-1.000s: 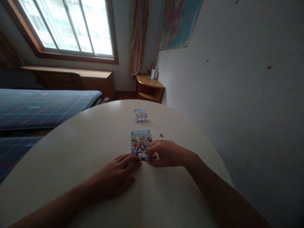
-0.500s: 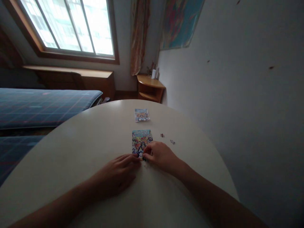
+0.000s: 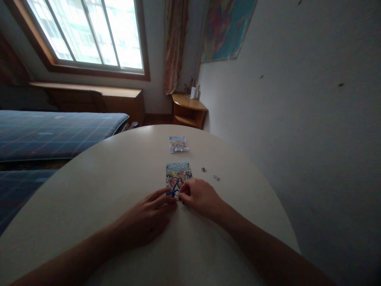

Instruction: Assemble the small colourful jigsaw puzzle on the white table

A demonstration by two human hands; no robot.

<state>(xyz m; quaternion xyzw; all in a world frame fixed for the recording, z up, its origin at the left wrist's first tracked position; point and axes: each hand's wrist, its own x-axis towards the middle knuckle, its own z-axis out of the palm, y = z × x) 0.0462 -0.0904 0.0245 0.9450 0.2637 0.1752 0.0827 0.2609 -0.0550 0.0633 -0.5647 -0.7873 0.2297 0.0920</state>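
Note:
A small colourful jigsaw puzzle (image 3: pixel 178 171), with large light letters along its top, lies flat on the white round table (image 3: pixel 131 159). My right hand (image 3: pixel 201 196) is over its lower right corner, thumb and forefinger pinched on a small dark puzzle piece (image 3: pixel 181 201). At the lower left edge rests my left hand (image 3: pixel 151 212), its fingers stretched out and touching the puzzle's bottom. Two loose pieces, one reddish (image 3: pixel 204 169) and one pale (image 3: pixel 216 178), lie to the right. My fingers hide part of the bottom edge.
Beyond the puzzle lies a small sheet (image 3: pixel 178 144) with a similar picture. A plaid mattress (image 3: pixel 59 133) borders the table on the left, and a grey wall (image 3: pixel 297 131) stands on the right. A wooden corner shelf (image 3: pixel 189 103) is past the far edge.
My left forefinger has lifted and spread from the other fingers, a little higher on the puzzle's left edge. My right hand has hardly moved and stays at the lower right corner.

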